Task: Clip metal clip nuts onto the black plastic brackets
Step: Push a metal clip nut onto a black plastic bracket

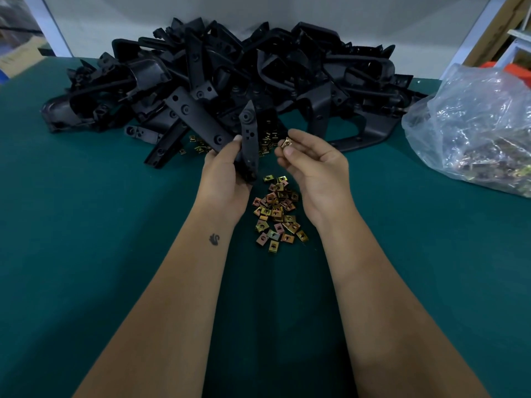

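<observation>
My left hand (225,175) grips a long black plastic bracket (248,139) near its lower end and holds it upright above the green table (100,225). A hand's width to its right, my right hand (314,168) pinches one brass-coloured metal clip nut (286,143) between thumb and fingertips; nut and bracket are apart. Below and between both hands lies a loose heap of several clip nuts (277,214) on the table.
A big pile of black plastic brackets (230,73) fills the back of the table, with a few more clip nuts (201,146) at its foot. At the right edge sits a clear plastic bag (477,133) holding more nuts. A white panel stands behind the pile.
</observation>
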Tool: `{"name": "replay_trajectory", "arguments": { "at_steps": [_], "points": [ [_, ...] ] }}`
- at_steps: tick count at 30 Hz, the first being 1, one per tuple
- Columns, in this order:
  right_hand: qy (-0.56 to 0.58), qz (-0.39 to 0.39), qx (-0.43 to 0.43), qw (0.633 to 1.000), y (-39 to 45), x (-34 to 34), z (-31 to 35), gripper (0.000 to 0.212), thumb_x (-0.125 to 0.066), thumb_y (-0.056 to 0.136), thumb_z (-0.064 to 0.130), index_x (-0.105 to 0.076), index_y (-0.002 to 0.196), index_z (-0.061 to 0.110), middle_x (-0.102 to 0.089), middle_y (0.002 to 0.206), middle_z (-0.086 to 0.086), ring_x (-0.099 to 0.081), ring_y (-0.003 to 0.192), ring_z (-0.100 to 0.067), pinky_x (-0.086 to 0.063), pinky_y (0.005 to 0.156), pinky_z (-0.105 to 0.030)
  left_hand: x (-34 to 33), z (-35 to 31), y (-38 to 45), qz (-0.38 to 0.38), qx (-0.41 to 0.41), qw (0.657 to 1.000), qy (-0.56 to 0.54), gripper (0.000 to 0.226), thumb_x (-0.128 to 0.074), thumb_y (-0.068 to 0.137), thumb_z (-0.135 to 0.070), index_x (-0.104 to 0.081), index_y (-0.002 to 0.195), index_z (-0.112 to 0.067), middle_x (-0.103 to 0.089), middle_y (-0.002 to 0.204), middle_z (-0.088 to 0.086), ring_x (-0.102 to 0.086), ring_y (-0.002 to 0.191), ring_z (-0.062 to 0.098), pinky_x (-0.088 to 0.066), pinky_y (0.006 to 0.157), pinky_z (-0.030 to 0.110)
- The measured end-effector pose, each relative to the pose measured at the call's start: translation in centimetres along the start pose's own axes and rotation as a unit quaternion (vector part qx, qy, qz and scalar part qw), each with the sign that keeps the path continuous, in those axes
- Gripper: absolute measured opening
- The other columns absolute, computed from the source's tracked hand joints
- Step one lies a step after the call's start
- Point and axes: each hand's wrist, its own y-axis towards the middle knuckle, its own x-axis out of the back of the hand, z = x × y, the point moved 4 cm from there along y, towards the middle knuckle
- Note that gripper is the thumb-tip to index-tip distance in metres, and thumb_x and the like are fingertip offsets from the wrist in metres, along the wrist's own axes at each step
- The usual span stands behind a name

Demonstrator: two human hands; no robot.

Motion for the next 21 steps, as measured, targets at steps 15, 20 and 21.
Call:
{"name": "replay_trajectory", "arguments": {
  "at_steps": [15,20,21],
  "points": [
    [0.027,-0.026,0.026,0.999,-0.9,-0.9,0.3,0.018,-0.064,0.089,-0.006,-0.069,0.097,0.01,-0.072,0.081,-0.005,-0.071,0.079,-0.016,-0.055,0.075,-0.026,-0.7,0.3,-0.9,0.024,0.023,0.999,0.019,0.053,-0.059,0.098,-0.018,-0.04,0.147,-0.007,-0.06,0.138,0.015,-0.062,0.119,0.025,-0.057,0.087,0.034],
    [0.06,-0.015,0.008,0.998,-1.1,-0.9,0.5,0.016,-0.062,0.09,-0.005,-0.07,0.097,0.007,-0.074,0.083,-0.009,-0.073,0.08,-0.018,-0.057,0.071,-0.025,-0.8,0.2,-1.0,0.035,0.024,0.999,0.03,0.055,-0.059,0.098,-0.02,-0.04,0.147,-0.007,-0.059,0.138,0.014,-0.057,0.127,0.026,-0.048,0.104,0.039],
    [0.061,-0.016,0.002,0.998,-1.1,-0.9,0.5,0.013,-0.062,0.091,-0.003,-0.07,0.095,0.006,-0.075,0.083,-0.01,-0.073,0.08,-0.019,-0.057,0.07,-0.026,-0.8,0.2,-1.0,0.038,0.024,0.998,0.034,0.055,-0.058,0.098,-0.02,-0.038,0.148,-0.006,-0.058,0.14,0.015,-0.057,0.128,0.027,-0.046,0.106,0.04]
  ]
}}
